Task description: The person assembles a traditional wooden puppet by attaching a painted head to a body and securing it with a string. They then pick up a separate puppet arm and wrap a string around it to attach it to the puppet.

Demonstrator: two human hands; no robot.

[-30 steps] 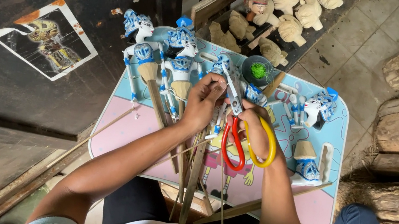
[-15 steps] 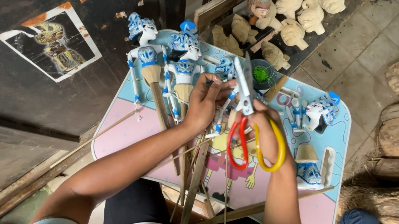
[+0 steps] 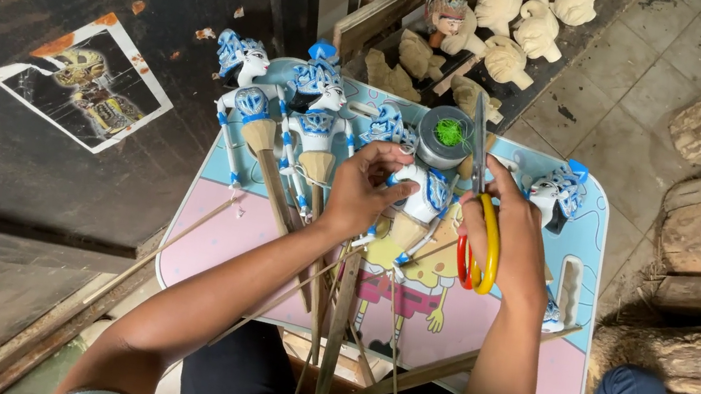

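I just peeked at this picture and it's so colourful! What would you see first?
First, the blue-and-white puppets on sticks, lying across the pink-and-blue small table. In the middle, the left hand grips one puppet while the right hand holds scissors with red and yellow handles. Behind the table, pale unpainted carved figures lie in a heap.

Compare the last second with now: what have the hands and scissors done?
The right hand has tipped the scissors from slanting over the puppets to pointing nearly straight up the picture, toward the spool. The left hand keeps its grip on the puppet. The other puppets lie on the table as before; neither hand let go.
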